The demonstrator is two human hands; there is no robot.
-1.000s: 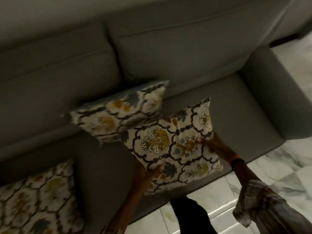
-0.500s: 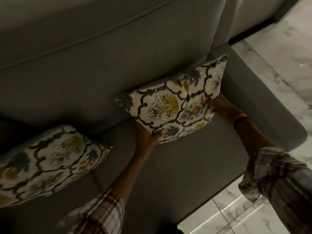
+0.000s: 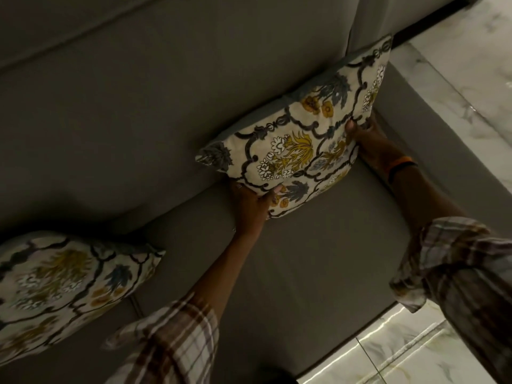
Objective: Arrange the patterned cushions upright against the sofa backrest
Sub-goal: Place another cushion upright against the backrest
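Cushion [image 3: 302, 139] clamped by left hand [image 3: 249, 203] and right hand [image 3: 365, 139], against backrest [image 3: 138, 106].
Second cushion [image 3: 63, 286] lies lower left; marble floor [image 3: 457, 65] at right.

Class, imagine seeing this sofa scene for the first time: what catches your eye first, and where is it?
A patterned cushion held by both hands, left hand and right hand, against the grey sofa backrest near the corner. A second cushion sits lower left on the seat.
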